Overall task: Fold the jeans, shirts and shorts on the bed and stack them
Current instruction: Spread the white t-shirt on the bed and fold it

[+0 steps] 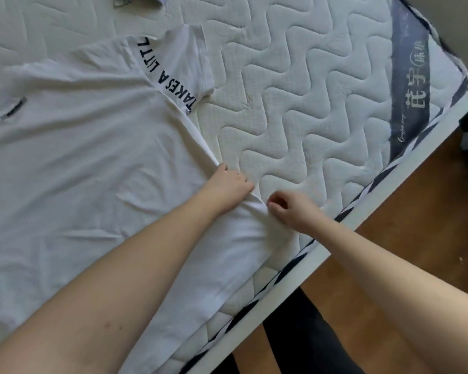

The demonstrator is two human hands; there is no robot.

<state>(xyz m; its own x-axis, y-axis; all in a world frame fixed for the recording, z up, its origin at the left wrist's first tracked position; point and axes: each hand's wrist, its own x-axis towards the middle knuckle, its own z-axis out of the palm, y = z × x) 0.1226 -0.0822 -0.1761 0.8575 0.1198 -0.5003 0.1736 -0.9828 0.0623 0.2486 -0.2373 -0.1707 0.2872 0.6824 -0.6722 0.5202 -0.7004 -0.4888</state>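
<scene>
A white T-shirt lies spread flat on the quilted mattress, with black lettering along its right sleeve. My left hand grips the shirt's right side edge, fingers curled under the cloth. Just right of it, my right hand pinches the same edge near the mattress border. The cloth bunches into a ridge between the two hands.
Other garments peek in at the top edge. The mattress's striped border and white bed frame run diagonally at the right, with wooden floor beyond. My dark-clad legs stand beside the frame.
</scene>
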